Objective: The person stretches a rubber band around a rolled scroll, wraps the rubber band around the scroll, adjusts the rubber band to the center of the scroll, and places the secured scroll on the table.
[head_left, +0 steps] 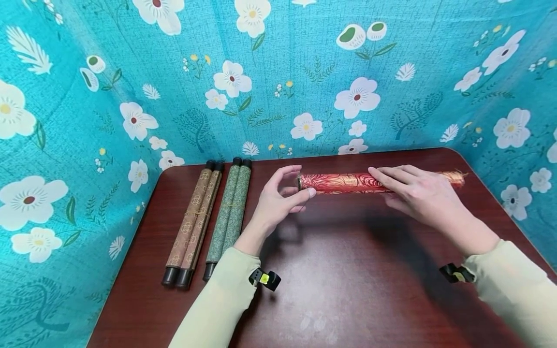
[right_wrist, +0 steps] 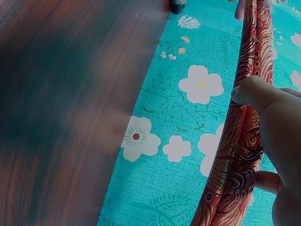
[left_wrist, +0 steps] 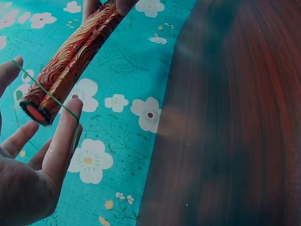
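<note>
A red-and-gold patterned scroll [head_left: 344, 182], rolled into two side-by-side rolls, is held level above the table. My right hand [head_left: 415, 193] grips it right of its middle, thumb on the near side in the right wrist view. At its left end, my left hand [head_left: 280, 198] has fingers and thumb spread around the scroll's tip. A thin green rubber band [left_wrist: 52, 96] is stretched across those fingers and passes over the scroll's end in the left wrist view. The right end of the scroll shows frayed threads.
On the left of the dark red-brown table [head_left: 330, 270] lie a pair of brown patterned rolls [head_left: 191, 222] and a pair of green patterned rolls [head_left: 228, 208], both with black end caps. A turquoise floral cloth [head_left: 278, 96] hangs around the table's back and sides.
</note>
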The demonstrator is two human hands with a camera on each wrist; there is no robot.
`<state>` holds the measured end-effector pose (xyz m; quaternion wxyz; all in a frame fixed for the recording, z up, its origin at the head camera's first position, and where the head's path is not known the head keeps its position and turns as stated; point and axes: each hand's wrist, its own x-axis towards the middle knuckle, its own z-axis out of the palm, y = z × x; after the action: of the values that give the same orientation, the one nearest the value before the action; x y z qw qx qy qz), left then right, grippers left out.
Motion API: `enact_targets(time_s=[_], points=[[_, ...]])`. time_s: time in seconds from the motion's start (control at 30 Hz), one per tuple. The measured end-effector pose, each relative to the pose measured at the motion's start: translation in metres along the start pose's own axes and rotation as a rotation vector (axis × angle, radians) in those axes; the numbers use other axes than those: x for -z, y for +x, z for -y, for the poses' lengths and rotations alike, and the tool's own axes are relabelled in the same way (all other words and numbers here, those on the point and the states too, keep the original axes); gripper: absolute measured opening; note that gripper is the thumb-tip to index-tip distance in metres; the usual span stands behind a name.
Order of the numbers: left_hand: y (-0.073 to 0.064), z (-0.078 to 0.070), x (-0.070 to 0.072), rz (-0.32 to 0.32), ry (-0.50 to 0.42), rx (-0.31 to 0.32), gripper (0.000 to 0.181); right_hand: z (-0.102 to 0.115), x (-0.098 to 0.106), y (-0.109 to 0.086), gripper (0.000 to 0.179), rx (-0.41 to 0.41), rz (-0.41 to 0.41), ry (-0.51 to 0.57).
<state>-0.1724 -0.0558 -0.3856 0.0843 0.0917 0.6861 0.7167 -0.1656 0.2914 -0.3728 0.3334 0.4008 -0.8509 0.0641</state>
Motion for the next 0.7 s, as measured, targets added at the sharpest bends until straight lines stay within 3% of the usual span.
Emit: enact_targets(time_s=[0.7], points=[[0.000, 0.000, -0.014, 0.010, 0.060, -0.039, 0.058, 0.008, -0.004, 0.003, 0.059, 0.013, -0.003, 0.025]])
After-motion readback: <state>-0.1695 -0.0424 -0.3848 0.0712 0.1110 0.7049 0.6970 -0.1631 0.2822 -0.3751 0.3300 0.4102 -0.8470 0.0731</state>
